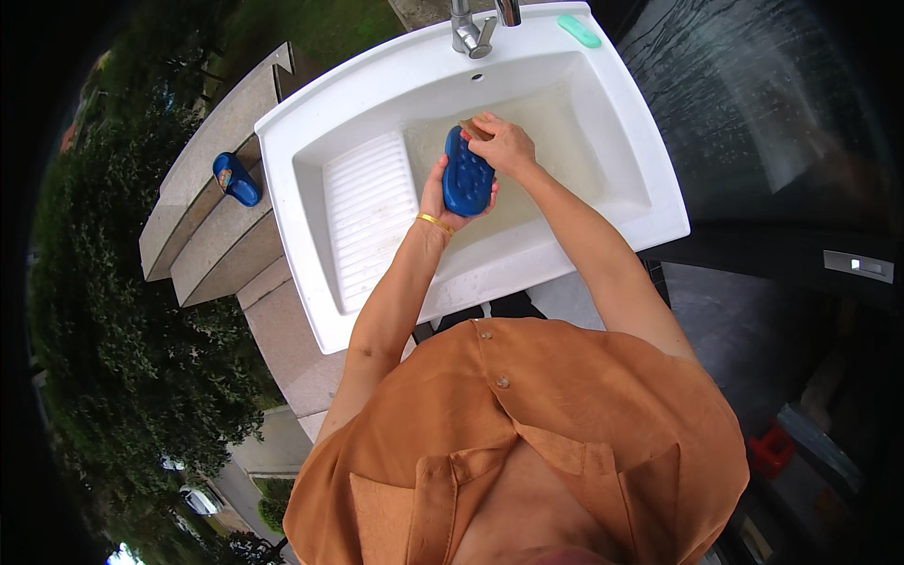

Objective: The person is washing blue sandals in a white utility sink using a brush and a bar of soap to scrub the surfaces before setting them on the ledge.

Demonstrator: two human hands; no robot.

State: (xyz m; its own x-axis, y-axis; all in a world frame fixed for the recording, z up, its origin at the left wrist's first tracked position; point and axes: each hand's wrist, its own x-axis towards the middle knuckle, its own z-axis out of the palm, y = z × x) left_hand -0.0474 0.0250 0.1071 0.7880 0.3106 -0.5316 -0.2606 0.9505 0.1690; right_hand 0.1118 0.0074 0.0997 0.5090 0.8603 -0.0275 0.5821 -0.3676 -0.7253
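Observation:
Over the water in a white laundry sink (537, 263), my left hand (441, 194) holds a blue slipper (467, 180) from below, its dimpled face turned up. My right hand (505, 147) grips a small brown scrubbing piece (477, 127), perhaps a brush, against the slipper's far end; the fingers hide part of it. A matching blue slipper (239, 179) with a decorated strap rests on a stone ledge left of the sink.
A ribbed washboard (371, 212) fills the sink's left part. The metal faucet (472, 35) stands at the back rim, with a mint-green soap bar or soap case (579, 32) to its right. Stone steps (212, 233) adjoin the left side; a dark glass panel (763, 106) is at right.

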